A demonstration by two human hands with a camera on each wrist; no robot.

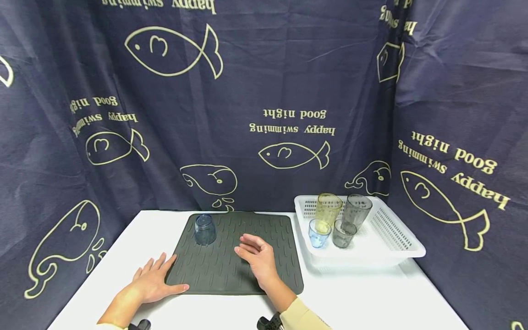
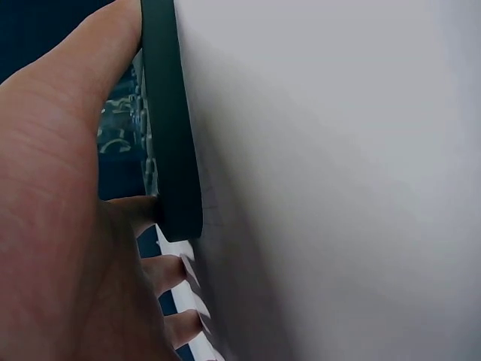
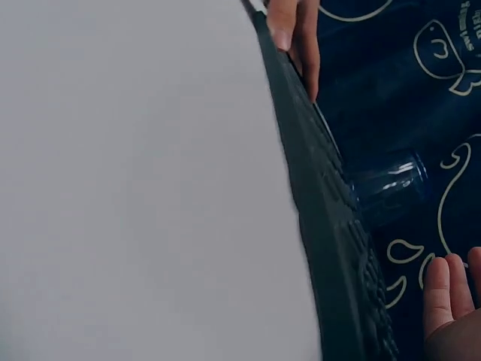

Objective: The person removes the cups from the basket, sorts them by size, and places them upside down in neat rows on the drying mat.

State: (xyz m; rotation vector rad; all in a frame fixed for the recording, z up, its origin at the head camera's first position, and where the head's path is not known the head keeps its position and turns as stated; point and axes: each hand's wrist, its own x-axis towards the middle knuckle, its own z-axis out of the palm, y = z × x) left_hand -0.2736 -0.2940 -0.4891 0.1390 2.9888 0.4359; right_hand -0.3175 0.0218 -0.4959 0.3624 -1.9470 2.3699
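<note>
A dark blue glass (image 1: 205, 230) stands upside down at the back left of the dark grey drying mat (image 1: 231, 275). My left hand (image 1: 150, 284) rests at the mat's front left corner, its fingers spread. In the left wrist view, thumb and index finger (image 2: 135, 213) lie along the mat's edge, while the other fingertips are on the white table. Over the right half of the mat is my right hand (image 1: 260, 259), fingers relaxed and slightly bent, holding nothing. The right wrist view shows the fingertips (image 3: 451, 282) apart from the blue glass.
A white perforated basket (image 1: 398, 253) sits to the right of the mat. In its left part are a tall yellow glass (image 1: 328, 206), a tall grey glass (image 1: 358, 206), a short light blue glass (image 1: 318, 234) and a short grey glass (image 1: 343, 234). Dark blue curtains (image 1: 247, 91) enclose the table.
</note>
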